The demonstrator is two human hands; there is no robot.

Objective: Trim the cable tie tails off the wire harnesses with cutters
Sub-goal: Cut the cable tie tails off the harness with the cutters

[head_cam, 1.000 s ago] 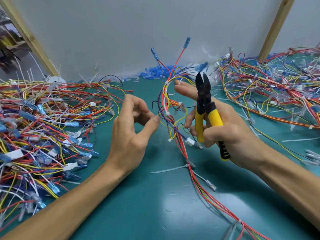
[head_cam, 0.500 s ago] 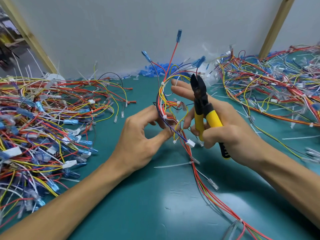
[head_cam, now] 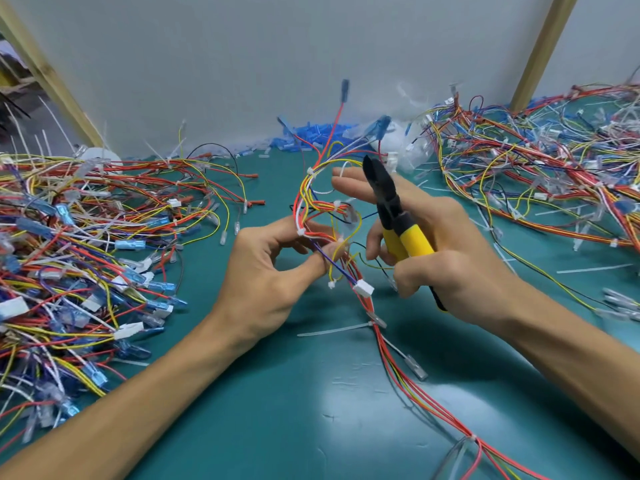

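Left hand [head_cam: 266,271] pinches limp, light harness [head_cam: 373,308] just beside cutters [head_cam: 398,220], which right hand [head_cam: 460,265] grips by yellow handles; judged best held on bundle beside a tie [head_cam: 300,232]

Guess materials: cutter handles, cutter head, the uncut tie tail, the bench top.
Cutter handles: yellow, smooth, soft sheen; looks like plastic or rubber sleeving.
Cutter head: matte black, likely coated steel; can't confirm.
Tie tail: thin translucent whitish strip, looks like nylon-type plastic.
Bench top: teal, semi-gloss with light glare; probably a rubber or vinyl mat.
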